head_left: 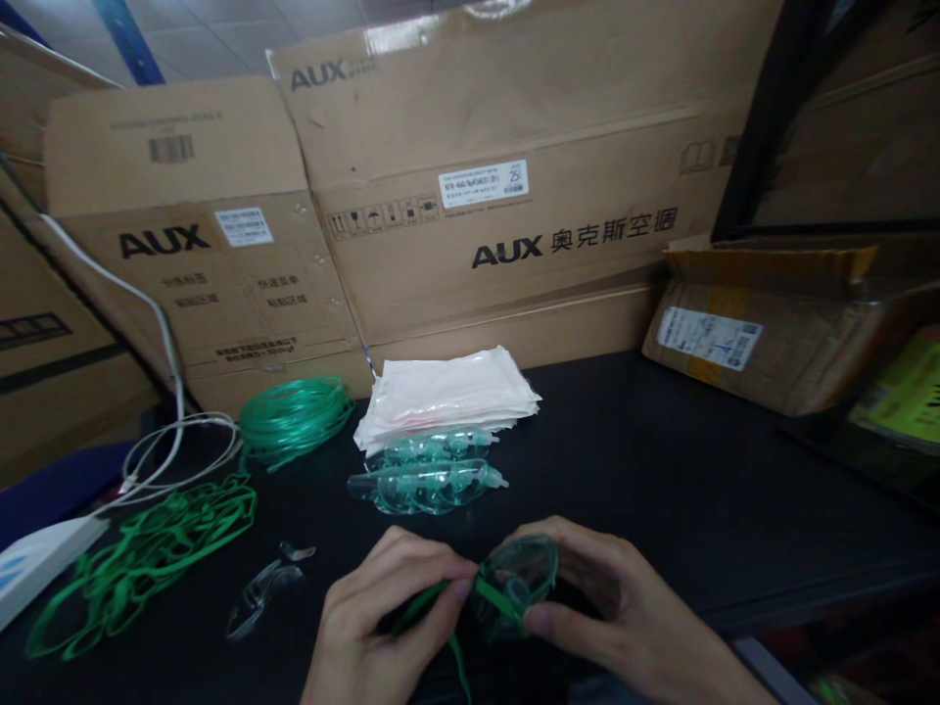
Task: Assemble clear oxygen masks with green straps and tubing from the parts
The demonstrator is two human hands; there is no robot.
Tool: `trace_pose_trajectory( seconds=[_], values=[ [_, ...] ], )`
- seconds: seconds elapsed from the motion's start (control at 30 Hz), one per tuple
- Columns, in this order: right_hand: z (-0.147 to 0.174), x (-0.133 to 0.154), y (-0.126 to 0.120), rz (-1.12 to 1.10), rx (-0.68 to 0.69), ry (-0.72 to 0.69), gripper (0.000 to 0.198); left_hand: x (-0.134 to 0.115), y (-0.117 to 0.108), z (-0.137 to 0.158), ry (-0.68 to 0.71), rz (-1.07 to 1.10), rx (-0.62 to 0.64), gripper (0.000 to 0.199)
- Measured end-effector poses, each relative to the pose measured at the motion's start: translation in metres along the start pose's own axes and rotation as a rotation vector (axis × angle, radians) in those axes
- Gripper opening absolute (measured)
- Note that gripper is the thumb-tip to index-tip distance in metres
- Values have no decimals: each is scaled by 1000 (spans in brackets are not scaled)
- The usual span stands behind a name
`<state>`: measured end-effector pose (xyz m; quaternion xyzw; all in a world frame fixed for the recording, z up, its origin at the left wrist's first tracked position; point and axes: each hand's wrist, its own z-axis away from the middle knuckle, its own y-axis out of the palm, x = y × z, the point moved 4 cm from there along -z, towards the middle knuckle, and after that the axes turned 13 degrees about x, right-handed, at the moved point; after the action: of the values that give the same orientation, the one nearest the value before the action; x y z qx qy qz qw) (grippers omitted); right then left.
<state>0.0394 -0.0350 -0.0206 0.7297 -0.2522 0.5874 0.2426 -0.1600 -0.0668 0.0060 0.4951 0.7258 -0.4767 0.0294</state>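
Observation:
Near the front edge of the black table, my right hand [609, 597] is wrapped round a clear green oxygen mask [540, 563]. A green elastic strap [499, 597] crosses the mask, and my right thumb presses near its end. My left hand [397, 612] pinches the strap between thumb and forefinger at the mask's left side; a loose end hangs below. Just beyond my hands, several more clear green masks [433, 485] lie nested in a row. A pile of green elastic straps [162, 553] lies to the left, beside small clear metallic-looking strips [264, 587].
Behind the masks lies a stack of white packets [447, 392]. Coiled green tubing [294, 416] sits left of it, near a white cable [172, 343] and a power strip [48, 563]. Large cardboard boxes [411, 274] stand along the back; a smaller opened box [793, 343] rests at right.

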Motion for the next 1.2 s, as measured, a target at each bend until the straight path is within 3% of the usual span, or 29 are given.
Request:
trace_pose_trajectory(
  seconds=[0.2,0.4,0.6,0.8,1.0,1.2],
  values=[
    [1,2,1,61,20,10,29,0,1,3,-55,6,-25,16],
    [1,-5,-2,195,-44,-26,42,-4,0,2,16,-4,-54,22],
    [0,-3,-1,287,-72,-130,35,-5,4,2,5,-38,7,19],
    [1,-3,4,450,-30,-161,23,-7,2,1,48,-18,-26,28],
    [4,-1,6,512,-10,-173,26,-6,2,3,30,31,-53,24],
    [5,5,7,559,-8,-284,35,-5,1,1,24,87,-49,17]
  ],
)
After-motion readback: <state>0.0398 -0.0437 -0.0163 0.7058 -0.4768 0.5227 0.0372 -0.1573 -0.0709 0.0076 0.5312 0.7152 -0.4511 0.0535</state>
